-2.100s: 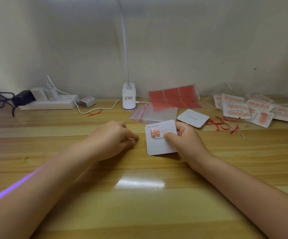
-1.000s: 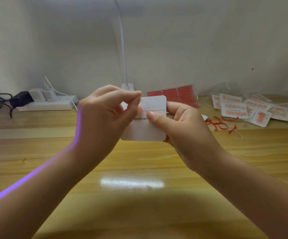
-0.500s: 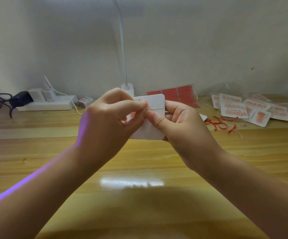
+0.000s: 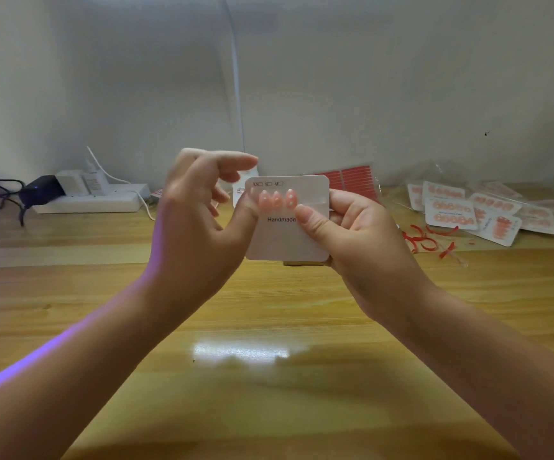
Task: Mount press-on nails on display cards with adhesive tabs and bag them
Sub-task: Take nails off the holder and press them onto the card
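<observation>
The display card (image 4: 287, 227), printed "Handmade", is held upright above the table (image 4: 269, 327) with three pink nails (image 4: 275, 199) along its adhesive strip. The right hand (image 4: 362, 240) pinches its right edge, thumb in front. The left hand (image 4: 196, 224) presses its thumb on the left edge, the other fingers spread clear.

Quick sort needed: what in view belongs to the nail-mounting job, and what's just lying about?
Job:
display card, held up by right hand
press-on nails stuck on it
left hand, thumb at the card's left edge
red adhesive tab sheets
finished bagged cards

Lying about:
power strip with chargers
lamp stem
red liner scraps
</observation>
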